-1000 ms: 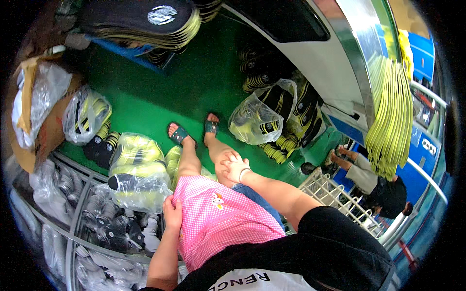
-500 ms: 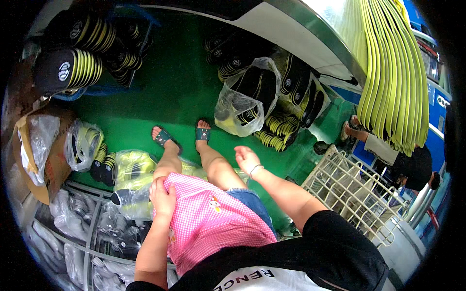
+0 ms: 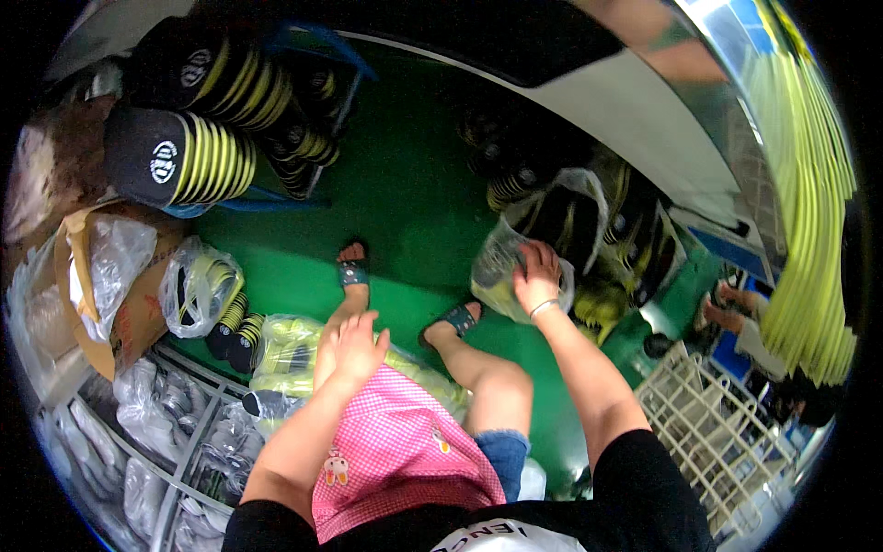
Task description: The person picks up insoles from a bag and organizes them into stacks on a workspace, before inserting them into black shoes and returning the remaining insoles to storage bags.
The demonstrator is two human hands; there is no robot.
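Note:
My right hand [image 3: 537,278] reaches forward to a clear plastic bag [image 3: 497,267] on the floor, its fingers stretched over the bag's near side; whether they touch it I cannot tell. Inside the bag are dark pieces that look like black insoles [image 3: 554,217]. My left hand [image 3: 357,353] hovers over my knee, just beyond the pink checked apron [image 3: 391,432]. Its fingers are apart and it holds nothing. Beside the bag, on its right, lie more black and yellow-green insoles [image 3: 602,308], partly in plastic.
Stacked insoles [image 3: 189,156] stand on a blue rack at the far left. A cardboard box [image 3: 138,308] and filled plastic bags [image 3: 207,285] are at left, by a grey metal rack [image 3: 179,460]. At right are a cream wire basket [image 3: 713,442], long yellow-green strips [image 3: 809,221] and another person's legs [image 3: 731,313].
My right hand has moved forward and right, onto the bag. My left hand has lifted off the apron toward my knee. One foot has stepped right, and the view has shifted.

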